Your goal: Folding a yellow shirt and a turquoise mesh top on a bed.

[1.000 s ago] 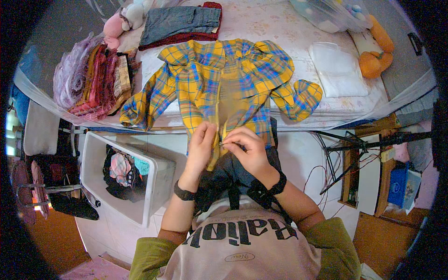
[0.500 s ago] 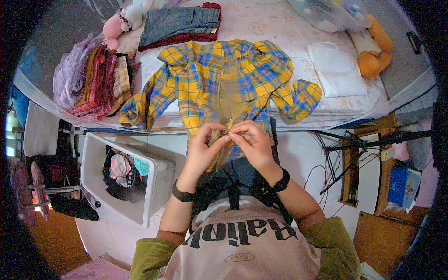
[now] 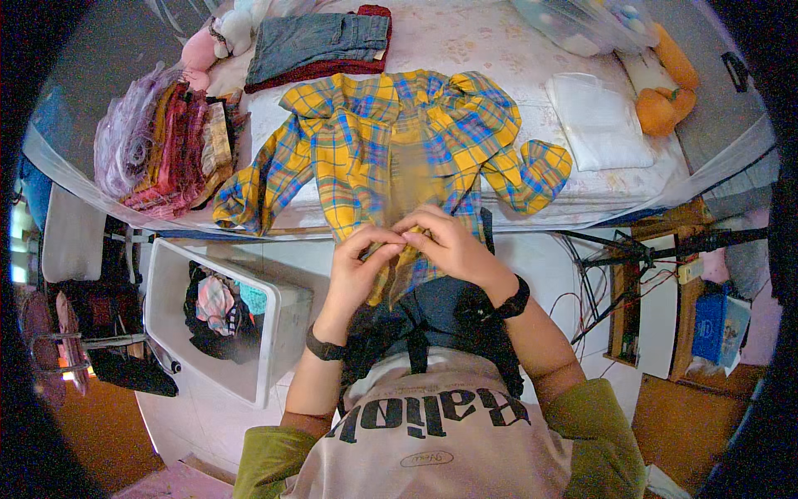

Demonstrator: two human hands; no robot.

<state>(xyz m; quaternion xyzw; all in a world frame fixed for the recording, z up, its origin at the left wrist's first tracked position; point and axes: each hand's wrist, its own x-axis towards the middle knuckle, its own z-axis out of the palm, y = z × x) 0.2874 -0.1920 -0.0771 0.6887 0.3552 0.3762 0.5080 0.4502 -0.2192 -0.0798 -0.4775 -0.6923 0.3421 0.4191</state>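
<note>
Since half a second ago, our right hand [image 3: 455, 248] has swung its wrist outward and forward, its back now turned more upward, while our left hand [image 3: 357, 259] has lowered its bent fingers a little; the plaid shirt [image 3: 353, 158] lies much as it did.

In the head view we see both forearms slanting inward, wrists bent so the fingertips meet just off the near edge of the bed [image 3: 474, 46]. Thumb and forefinger of each hand are pinched closed on the shirt's front edging; exactly what sits between them is hidden. The shirt is spread at the middle of the near edge, its shoulder end pointing to the far side and its lower part hanging over toward us. Its long axis runs roughly square to that edge, with the sleeves splayed left and right.
</note>
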